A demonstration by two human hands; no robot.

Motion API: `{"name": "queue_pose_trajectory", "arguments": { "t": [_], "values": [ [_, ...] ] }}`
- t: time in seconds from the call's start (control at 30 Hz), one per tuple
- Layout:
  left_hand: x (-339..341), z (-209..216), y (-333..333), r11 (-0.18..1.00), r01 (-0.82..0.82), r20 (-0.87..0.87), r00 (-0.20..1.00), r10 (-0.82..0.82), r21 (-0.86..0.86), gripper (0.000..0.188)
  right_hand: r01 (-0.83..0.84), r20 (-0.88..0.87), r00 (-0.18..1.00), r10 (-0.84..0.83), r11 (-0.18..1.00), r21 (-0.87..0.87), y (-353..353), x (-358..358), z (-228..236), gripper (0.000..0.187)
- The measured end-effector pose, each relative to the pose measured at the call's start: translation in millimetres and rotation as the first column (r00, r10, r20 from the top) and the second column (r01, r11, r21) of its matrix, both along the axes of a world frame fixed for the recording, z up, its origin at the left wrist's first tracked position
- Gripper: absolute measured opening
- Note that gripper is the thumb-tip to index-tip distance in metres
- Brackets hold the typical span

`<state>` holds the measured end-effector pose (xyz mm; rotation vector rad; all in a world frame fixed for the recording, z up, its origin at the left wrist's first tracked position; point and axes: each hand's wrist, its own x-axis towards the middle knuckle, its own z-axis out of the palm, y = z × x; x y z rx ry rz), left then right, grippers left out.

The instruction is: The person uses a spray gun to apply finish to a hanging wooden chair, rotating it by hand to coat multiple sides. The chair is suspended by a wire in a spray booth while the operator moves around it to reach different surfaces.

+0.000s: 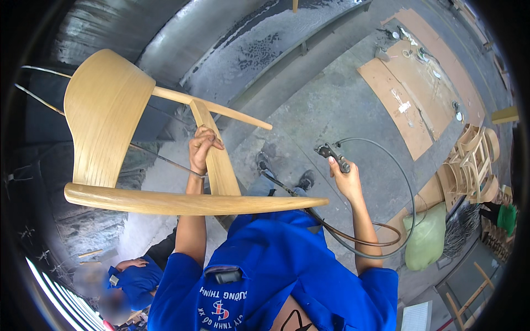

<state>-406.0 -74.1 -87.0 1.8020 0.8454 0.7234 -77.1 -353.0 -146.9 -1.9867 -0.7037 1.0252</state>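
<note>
My left hand (202, 148) grips a flat rail of a pale wooden chair frame (107, 118), which is lifted and tilted in front of me, its curved backrest panel at the left. A long curved wooden rail (193, 203) of the same chair crosses in front of my chest. My right hand (345, 177) is raised to the right and closed on a dark metal spray gun (331, 154), whose nozzle points left toward the chair. A grey hose (406, 187) and a brown hose loop from the gun down past my right arm.
Grey concrete floor lies below, with my shoes (284, 171) visible. Cardboard sheets (411, 94) with small tools lie at the upper right. Stacked wooden chair frames (475, 163) and a green sack (426, 238) stand at the right. Another person in blue (132, 276) crouches at the lower left.
</note>
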Motion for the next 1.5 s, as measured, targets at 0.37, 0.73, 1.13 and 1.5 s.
{"name": "queue_pose_trajectory", "arguments": {
  "t": [0.37,0.73,1.13,1.5],
  "values": [
    [-6.3,1.7,1.0,0.998,-0.014,-0.008,1.0,0.014,0.06,0.035,0.074,-0.532,0.78,0.331,0.794,0.603,51.4,-30.7,85.1,0.055],
    [-33.2,-26.7,31.5,0.996,-0.046,-0.071,0.996,0.051,0.072,0.033,-0.004,-0.307,0.935,0.177,0.871,0.491,-38.4,13.4,111.2,0.063],
    [-72.1,-79.5,105.1,0.975,-0.162,-0.182,0.965,0.189,0.154,0.034,0.039,-0.507,0.838,0.205,0.902,0.43,-147.4,46.5,133.4,0.095],
    [-60.7,-109.5,139.5,0.676,-0.64,-0.407,0.544,0.734,0.364,0.05,0.13,-0.204,0.973,-0.111,0.988,0.087,-142.8,36.8,96.9,0.048]
  ]
}}
